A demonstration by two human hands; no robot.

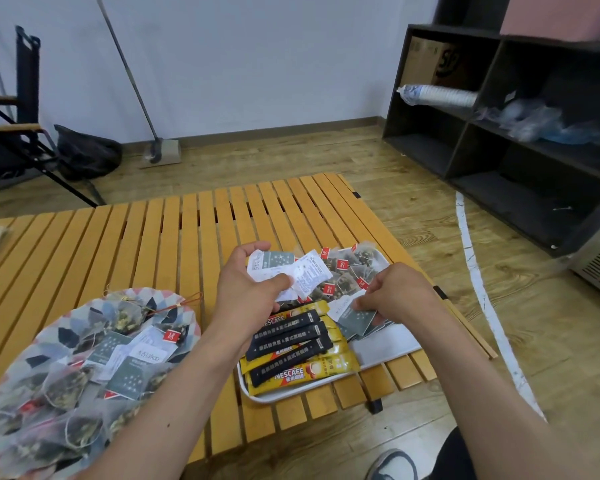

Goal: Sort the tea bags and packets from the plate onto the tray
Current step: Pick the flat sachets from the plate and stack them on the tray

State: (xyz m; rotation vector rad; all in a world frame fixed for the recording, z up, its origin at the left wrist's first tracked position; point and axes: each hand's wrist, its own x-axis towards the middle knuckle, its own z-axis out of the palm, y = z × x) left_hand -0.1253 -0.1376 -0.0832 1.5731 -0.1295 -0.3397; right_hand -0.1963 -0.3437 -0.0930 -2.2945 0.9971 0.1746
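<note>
Two hands pinching — left hand (250, 289) white packets (305, 275), right hand (399, 292) grey packet (355, 318); tray (388, 344) holds coffee sticks (291, 344), seemingly tea bags (350, 268).

Plate (49, 327) left, tray (388, 344) right, on the table (118, 244).
In the tray: sticks (291, 342) in front, packets (355, 322) right of them, tea bags (354, 271) behind; a shelf (499, 133) beyond.

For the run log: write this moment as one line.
left hand: holds packets over tray | right hand: pinches grey packet at tray | plate: tea bags left
</note>
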